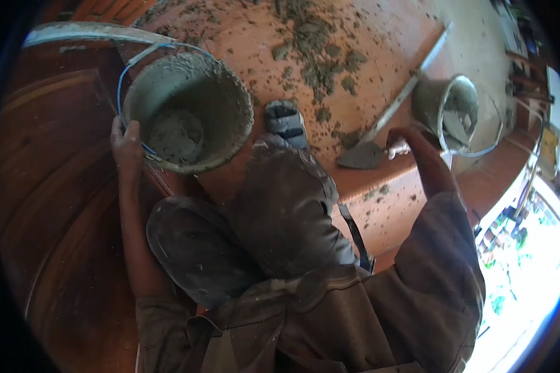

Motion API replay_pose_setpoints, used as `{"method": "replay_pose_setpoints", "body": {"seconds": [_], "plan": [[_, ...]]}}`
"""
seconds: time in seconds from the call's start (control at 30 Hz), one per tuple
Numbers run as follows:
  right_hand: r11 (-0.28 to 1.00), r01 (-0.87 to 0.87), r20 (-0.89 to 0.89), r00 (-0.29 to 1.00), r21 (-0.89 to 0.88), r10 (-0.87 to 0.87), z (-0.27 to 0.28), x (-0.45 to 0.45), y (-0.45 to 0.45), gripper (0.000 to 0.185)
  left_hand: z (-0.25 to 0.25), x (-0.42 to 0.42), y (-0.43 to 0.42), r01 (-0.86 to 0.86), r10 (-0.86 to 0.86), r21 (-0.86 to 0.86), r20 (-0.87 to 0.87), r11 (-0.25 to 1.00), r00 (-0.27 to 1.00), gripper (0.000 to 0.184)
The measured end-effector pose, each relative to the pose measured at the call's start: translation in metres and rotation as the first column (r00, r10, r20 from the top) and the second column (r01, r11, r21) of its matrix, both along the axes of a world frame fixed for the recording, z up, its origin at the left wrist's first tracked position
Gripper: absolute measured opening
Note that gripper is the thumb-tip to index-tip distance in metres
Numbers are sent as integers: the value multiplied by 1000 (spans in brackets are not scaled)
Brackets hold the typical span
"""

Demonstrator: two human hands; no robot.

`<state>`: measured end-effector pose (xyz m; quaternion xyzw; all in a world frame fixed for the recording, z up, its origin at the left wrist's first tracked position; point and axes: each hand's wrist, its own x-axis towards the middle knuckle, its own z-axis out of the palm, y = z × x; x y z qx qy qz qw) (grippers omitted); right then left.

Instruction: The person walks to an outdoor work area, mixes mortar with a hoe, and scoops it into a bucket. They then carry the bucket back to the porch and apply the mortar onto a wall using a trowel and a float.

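Note:
My left hand (126, 142) is closed at the side of a mortar-caked bucket (233, 115), by its rim and blue wire handle. The bucket is tilted with its mouth toward me, and wet grey mortar (175, 133) lies in the bottom. On the right, my right hand (403, 142) is wrapped around the handle of a trowel (362, 156). The trowel's pointed blade is coated in mortar and extends left, low over the edge of the reddish floor. Most of its handle is hidden by my fingers.
Another mortar-smeared bucket (428, 102) lies tipped beside my right arm. A long straight strip (414, 81) slants across the floor toward the trowel. Mortar clumps (314, 40) are scattered ahead of my shoe (286, 121). A dark wooden panel (56, 186) stands on the left, and a step edge drops on the right.

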<state>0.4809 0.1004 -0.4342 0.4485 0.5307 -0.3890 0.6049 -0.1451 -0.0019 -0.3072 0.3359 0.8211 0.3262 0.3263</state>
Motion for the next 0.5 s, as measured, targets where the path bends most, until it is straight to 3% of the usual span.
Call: {"method": "replay_pose_setpoints", "body": {"seconds": [0.07,0.17,0.23,0.3,0.4,0.43,0.5], "plan": [[993,-43,-61,997,112,50,-17,0,12,24,-4,2,-1,10,-12,99,19,995,1000,21],[955,276,-281,930,108,-237,-22,-30,66,23,-5,-4,0,35,-31,131,-33,991,999,18],[827,531,-504,774,185,-384,-35,-42,98,24,-9,-4,0,29,-26,118,-22,993,999,17],[744,643,-547,695,182,-467,-27,-67,111,23,-11,-5,-1,-28,24,121,33,992,999,16],[707,707,-526,612,29,-590,-4,-104,99,25,-9,-10,-3,-45,44,57,6,997,999,16],[773,633,-579,648,49,-494,-5,-115,91,28,-12,-12,-3,-84,83,68,20,994,996,16],[813,571,-408,720,-109,-561,-22,-124,96,33,-18,-12,-6,-161,157,87,54,983,986,16]]}}
